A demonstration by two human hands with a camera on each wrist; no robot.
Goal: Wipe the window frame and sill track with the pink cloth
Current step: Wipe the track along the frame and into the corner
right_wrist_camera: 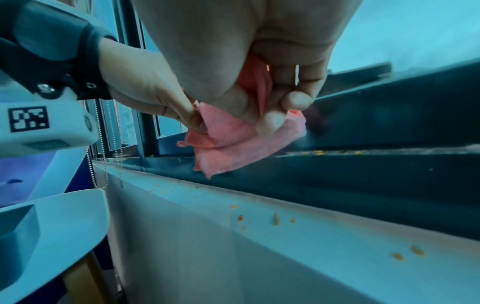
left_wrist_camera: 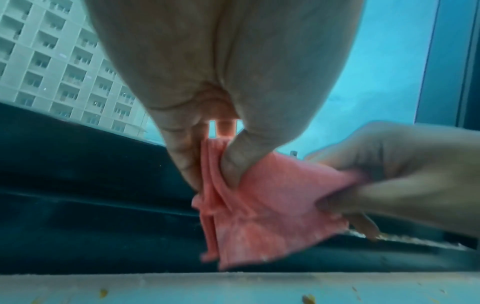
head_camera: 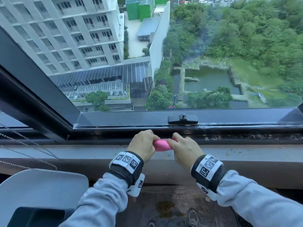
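Note:
The pink cloth (head_camera: 161, 145) (left_wrist_camera: 259, 214) (right_wrist_camera: 233, 142) hangs bunched between both hands, just above the pale sill ledge (head_camera: 82, 152) and in front of the dark sill track (head_camera: 237, 137). My left hand (head_camera: 143, 145) (left_wrist_camera: 207, 160) pinches its left edge between thumb and fingers. My right hand (head_camera: 183, 148) (right_wrist_camera: 262, 111) grips its right end with curled fingers. The dark window frame (head_camera: 131, 116) runs along behind the hands. Debris lies in the track to the right.
A black window latch (head_camera: 182, 119) sits on the lower frame just behind the hands. Bead chains (head_camera: 29, 145) hang at the left over the ledge. A grey chair back (head_camera: 42, 185) stands at lower left. Yellowish crumbs (right_wrist_camera: 276, 218) dot the ledge.

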